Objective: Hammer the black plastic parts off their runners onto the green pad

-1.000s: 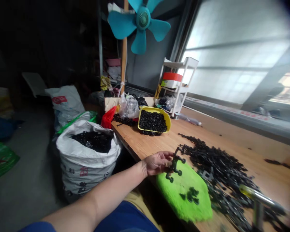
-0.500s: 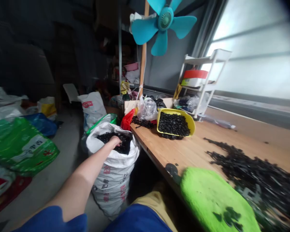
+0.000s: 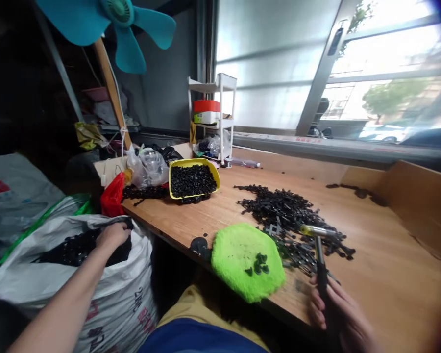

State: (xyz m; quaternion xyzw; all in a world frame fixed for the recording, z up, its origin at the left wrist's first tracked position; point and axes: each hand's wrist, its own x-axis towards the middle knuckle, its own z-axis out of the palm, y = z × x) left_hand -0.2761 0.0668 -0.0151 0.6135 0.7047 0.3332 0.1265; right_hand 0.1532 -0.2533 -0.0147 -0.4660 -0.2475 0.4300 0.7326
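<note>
My left hand (image 3: 113,236) is inside the mouth of a white woven sack (image 3: 132,289), against the black pieces (image 3: 73,250) in it; its fingertips are hidden. At the right, my right hand (image 3: 340,311) is wrapped round the black handle of a hammer (image 3: 319,245), whose head has a yellow end. Beyond the hammer, a pile of black parts (image 3: 282,208) spreads over the wooden table (image 3: 385,274). Several small black pieces (image 3: 260,264) lie on a bright green cushion (image 3: 238,240) at the table's front edge.
A yellow tray (image 3: 217,184) of black pieces stands at the back left of the table, near plastic bags (image 3: 149,166) and a white rack (image 3: 222,98). A red bag (image 3: 112,198) hangs at the corner. A blue fan (image 3: 130,51) is above.
The view has swung right, bringing my right hand with the hammer and the window into sight. My left hand is still in the sack, now nearer its table-side rim.
</note>
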